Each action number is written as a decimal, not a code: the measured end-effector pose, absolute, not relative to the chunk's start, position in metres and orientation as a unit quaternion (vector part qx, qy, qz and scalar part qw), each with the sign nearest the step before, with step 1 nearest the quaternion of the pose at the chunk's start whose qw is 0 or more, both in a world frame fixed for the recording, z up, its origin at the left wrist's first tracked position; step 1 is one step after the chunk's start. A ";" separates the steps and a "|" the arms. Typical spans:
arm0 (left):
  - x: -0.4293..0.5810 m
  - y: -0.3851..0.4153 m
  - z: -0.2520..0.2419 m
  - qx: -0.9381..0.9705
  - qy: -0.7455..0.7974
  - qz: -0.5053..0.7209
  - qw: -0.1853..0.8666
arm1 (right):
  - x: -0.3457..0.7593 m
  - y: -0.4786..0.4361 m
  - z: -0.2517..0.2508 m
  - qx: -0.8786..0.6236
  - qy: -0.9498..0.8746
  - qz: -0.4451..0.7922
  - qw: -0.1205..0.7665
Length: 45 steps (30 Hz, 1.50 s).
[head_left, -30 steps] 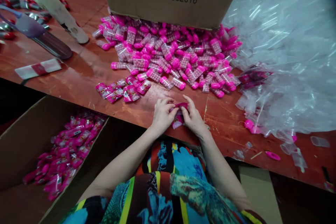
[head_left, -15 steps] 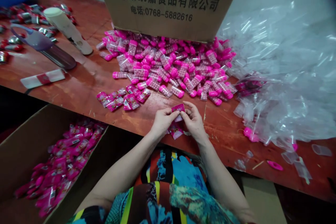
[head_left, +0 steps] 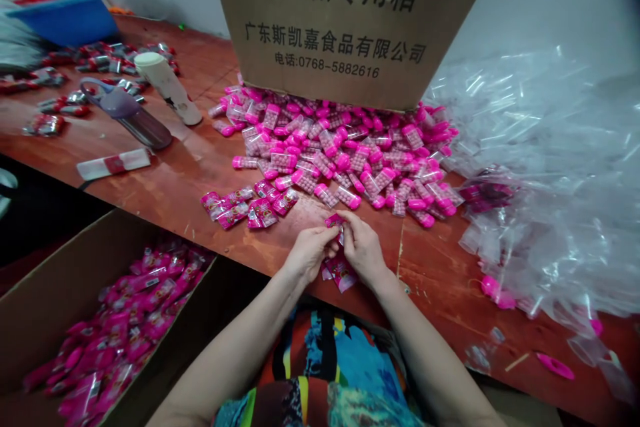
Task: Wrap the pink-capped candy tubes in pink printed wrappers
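Between my two hands is a small pink printed wrapper point(head_left: 334, 220), pinched near the table's front edge. My left hand point(head_left: 313, 250) has its thumb and fingers closed on the wrapper's left side. My right hand point(head_left: 363, 247) grips it from the right, fingers curled over. Another pink wrapper point(head_left: 342, 273) lies on the table just below my hands. To the left rest several filled pink packets point(head_left: 263, 212). Behind my hands spreads a pile of clear, pink-capped candy bottles point(head_left: 325, 163).
A cardboard box point(head_left: 330, 27) stands behind the bottles. Clear plastic sleeves point(head_left: 550, 180) heap up at right. A purple bottle point(head_left: 133, 117) and white tumbler point(head_left: 167, 90) stand left. An open carton point(head_left: 55, 263) below the table's left edge holds pink packets.
The view has shifted, so the table and box sit lower and further right. My right fingers have curled inward around the wrapper, which appears turned and more covered.
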<state>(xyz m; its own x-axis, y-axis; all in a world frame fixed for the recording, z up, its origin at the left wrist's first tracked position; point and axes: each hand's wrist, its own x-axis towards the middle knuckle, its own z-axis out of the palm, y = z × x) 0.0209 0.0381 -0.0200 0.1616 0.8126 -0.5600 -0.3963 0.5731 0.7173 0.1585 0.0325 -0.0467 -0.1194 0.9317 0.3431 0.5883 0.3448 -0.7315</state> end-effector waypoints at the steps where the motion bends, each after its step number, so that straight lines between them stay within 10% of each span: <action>1: 0.015 0.040 -0.019 0.202 0.491 0.410 0.741 | 0.158 0.036 -0.046 -0.520 -0.725 0.225 0.391; 14: -0.031 0.055 -0.008 0.062 0.525 0.516 0.674 | 0.123 0.107 -0.039 -0.604 -0.783 0.042 0.146; 26: -0.006 0.055 -0.003 -0.034 0.444 0.472 0.761 | 0.154 0.032 -0.022 -0.476 -0.338 0.598 0.550; 45: 0.034 0.036 -0.011 -0.023 0.418 0.430 0.800 | 0.182 -0.017 -0.035 -0.612 -0.399 0.413 0.543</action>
<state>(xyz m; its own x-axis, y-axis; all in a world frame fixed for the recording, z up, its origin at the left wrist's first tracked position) 0.0340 0.0361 -0.0105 0.2805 0.6695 -0.6878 -0.7076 0.6285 0.3231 0.1819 -0.0166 -0.0346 0.3394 0.9379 -0.0717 0.0394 -0.0904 -0.9951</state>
